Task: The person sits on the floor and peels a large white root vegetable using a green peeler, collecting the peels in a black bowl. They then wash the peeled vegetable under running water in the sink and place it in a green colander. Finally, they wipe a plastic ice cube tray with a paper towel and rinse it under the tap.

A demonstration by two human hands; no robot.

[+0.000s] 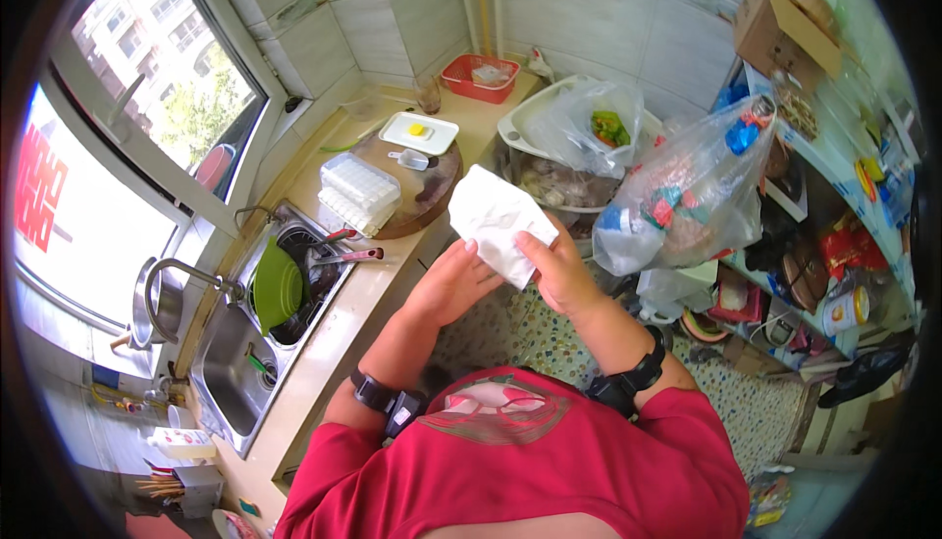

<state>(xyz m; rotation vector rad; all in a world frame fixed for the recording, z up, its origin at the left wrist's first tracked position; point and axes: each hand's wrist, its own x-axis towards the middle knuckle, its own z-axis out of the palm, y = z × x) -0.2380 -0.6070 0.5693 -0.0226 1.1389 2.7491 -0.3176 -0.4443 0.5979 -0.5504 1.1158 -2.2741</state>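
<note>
A folded white cloth or paper sheet is held in front of my body, above the floor beside the counter. My right hand grips its lower right edge, with the thumb on top and the other fingers behind. My left hand is at its lower left edge, fingers extended and apart; whether they pinch it cannot be told. Left of the sheet, a round wooden board bears stacked clear plastic trays, a clear scoop and a white lid with a yellow knob.
A double steel sink with a green colander lies to the left. A red basket stands at the counter's far end. Hanging plastic bags and loaded shelves crowd the right side.
</note>
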